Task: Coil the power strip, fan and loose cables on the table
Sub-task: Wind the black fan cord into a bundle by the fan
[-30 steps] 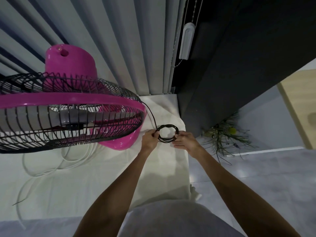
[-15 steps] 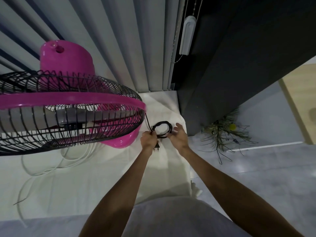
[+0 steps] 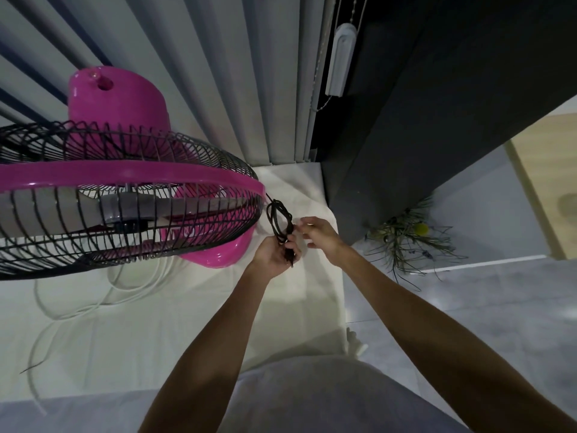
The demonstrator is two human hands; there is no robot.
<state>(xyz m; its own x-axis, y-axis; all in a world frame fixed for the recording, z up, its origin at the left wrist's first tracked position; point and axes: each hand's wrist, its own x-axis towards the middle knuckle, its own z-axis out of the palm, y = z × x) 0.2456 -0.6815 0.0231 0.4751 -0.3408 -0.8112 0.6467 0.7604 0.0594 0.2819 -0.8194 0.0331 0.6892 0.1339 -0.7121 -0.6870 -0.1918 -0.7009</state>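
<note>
Because its cord is being gathered, the pink fan (image 3: 125, 195) stands on the white-covered table (image 3: 175, 323), cage toward the person. Beneath it a white cable (image 3: 93, 307) sprawls loose, not yet coiled. Beside the cage, the left hand (image 3: 274, 256) is clenched around the black fan cord (image 3: 281, 220), squeezing its loops into a narrow upright bundle, what looks like the plug poking out below. Just beside it, the right hand (image 3: 321, 235) hovers with fingers spread, holding nothing.
</note>
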